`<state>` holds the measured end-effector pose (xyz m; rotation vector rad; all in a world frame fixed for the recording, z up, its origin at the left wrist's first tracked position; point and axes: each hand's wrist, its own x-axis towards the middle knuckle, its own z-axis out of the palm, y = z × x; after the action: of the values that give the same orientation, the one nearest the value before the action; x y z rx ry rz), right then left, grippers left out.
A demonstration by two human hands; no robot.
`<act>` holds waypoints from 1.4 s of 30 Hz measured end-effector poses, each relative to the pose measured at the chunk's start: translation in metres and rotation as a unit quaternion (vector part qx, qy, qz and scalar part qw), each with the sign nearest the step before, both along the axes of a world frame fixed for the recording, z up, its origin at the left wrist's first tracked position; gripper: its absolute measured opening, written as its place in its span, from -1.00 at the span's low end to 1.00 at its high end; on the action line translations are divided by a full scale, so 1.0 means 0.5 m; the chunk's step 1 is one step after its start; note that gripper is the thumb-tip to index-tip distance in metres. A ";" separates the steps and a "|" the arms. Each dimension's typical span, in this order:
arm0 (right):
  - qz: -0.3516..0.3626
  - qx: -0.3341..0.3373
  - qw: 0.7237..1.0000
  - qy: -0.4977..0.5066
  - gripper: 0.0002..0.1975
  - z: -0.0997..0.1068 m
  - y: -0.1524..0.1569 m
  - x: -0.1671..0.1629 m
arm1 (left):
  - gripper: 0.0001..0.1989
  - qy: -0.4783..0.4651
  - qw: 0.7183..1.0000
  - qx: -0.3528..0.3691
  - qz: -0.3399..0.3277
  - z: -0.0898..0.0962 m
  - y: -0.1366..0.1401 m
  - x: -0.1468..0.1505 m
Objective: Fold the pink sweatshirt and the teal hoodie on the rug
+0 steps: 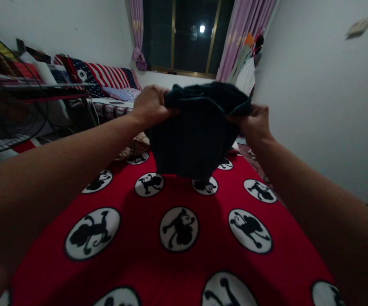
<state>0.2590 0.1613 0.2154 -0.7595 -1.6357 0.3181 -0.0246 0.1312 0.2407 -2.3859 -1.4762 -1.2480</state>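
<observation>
A dark teal garment (192, 136) hangs stretched between my two hands, its kind not clear from here. My left hand (152, 104) is closed on its upper left corner, and my right hand (256, 121) grips the upper right one. Bunched folds run along the top edge between the hands, while the lower part drops flat towards the bed. Beneath it spreads a red bed cover (209, 233) with black monkey figures in white circles. Whether the garment's lower edge touches the cover I cannot tell.
At the left stand a wire fan guard (12, 93) and a cluttered desk (66, 85). Behind is a seat with a stars-and-stripes backrest (107, 76). A window (190, 38) with purple curtains (244, 25) fills the back wall; clothes (246, 76) hang beside it.
</observation>
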 end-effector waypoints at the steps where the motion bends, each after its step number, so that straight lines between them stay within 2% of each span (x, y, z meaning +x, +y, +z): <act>1: -0.010 0.046 0.999 -0.005 -0.93 0.028 0.000 0.000 | -0.54 0.018 0.998 0.051 0.020 0.026 -0.011 0.002; 3: -0.050 0.114 0.991 -0.047 -0.89 0.054 -0.007 0.007 | -0.58 0.043 0.991 0.115 0.049 0.041 -0.030 0.005; 4: -0.078 0.144 0.984 -0.068 -0.89 0.050 -0.015 0.012 | -0.61 0.044 0.988 0.141 0.050 0.029 -0.037 0.006; 6: -0.128 0.193 0.968 -0.099 -0.91 0.012 -0.039 0.022 | -0.65 0.053 0.984 0.167 0.042 -0.029 -0.050 0.003; 8: -0.143 0.212 0.958 -0.129 -0.81 -0.063 -0.077 0.033 | -0.65 0.070 0.984 0.161 0.024 -0.120 -0.070 -0.005; 9: -0.131 0.197 0.959 -0.158 -0.81 -0.111 -0.102 0.040 | -0.65 0.085 0.987 0.139 0.014 -0.172 -0.088 -0.010; 10: -0.111 0.175 0.959 -0.195 -0.80 -0.162 -0.132 0.048 | -0.65 0.099 0.989 0.109 0.013 -0.225 -0.111 -0.017; 12: -0.052 0.087 0.955 -0.280 -0.67 -0.268 -0.204 0.068 | -0.64 0.138 0.990 0.025 -0.025 -0.321 -0.171 -0.034; 14: -0.010 -0.002 0.946 -0.323 -0.53 -0.361 -0.284 0.093 | -0.65 0.174 0.978 -0.062 -0.100 -0.389 -0.240 -0.052; 16: -0.007 -0.058 0.942 -0.329 -0.46 -0.422 -0.356 0.119 | -0.55 0.158 0.974 -0.103 -0.124 -0.420 -0.301 -0.068; 18: -0.013 -0.090 0.947 -0.309 -0.52 -0.447 -0.408 0.138 | -0.54 0.135 0.975 -0.119 -0.130 -0.418 -0.340 -0.077; 21: -0.031 -0.116 0.955 -0.271 -0.64 -0.436 -0.438 0.148 | -0.63 0.104 0.981 -0.110 -0.124 -0.392 -0.353 -0.077; 24: -0.054 -0.106 0.962 -0.247 -0.69 -0.408 -0.426 0.138 | -0.71 0.051 0.991 -0.087 -0.086 -0.383 -0.334 -0.073; 28: -0.090 -0.094 0.965 -0.229 -0.67 -0.380 -0.393 0.117 | -0.80 -0.044 0.998 -0.049 -0.017 -0.393 -0.302 -0.072; 30: -0.106 -0.084 0.966 -0.222 -0.69 -0.366 -0.373 0.104 | -0.81 -0.068 0.997 -0.044 -0.010 -0.387 -0.289 -0.063; 34: -0.125 -0.049 0.966 -0.219 -0.71 -0.337 -0.317 0.068 | -0.77 -0.057 0.994 -0.061 -0.076 -0.345 -0.252 0.003; 37: -0.154 -0.029 0.958 -0.242 -0.61 -0.319 -0.260 0.037 | -0.70 -0.029 0.992 -0.064 -0.107 -0.319 -0.199 0.082; 40: -0.190 -0.042 0.934 -0.300 -0.52 -0.308 -0.205 0.012 | -0.64 -0.007 0.993 -0.069 -0.096 -0.318 -0.126 0.148; 42: -0.204 -0.070 0.913 -0.346 -0.57 -0.304 -0.177 0.005 | -0.62 0.005 0.993 -0.084 -0.079 -0.329 -0.075 0.175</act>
<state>0.2616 0.0727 0.0635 -1.4093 -2.0555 -0.1647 0.0628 0.0936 0.0762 -2.6601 -1.4710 -1.1820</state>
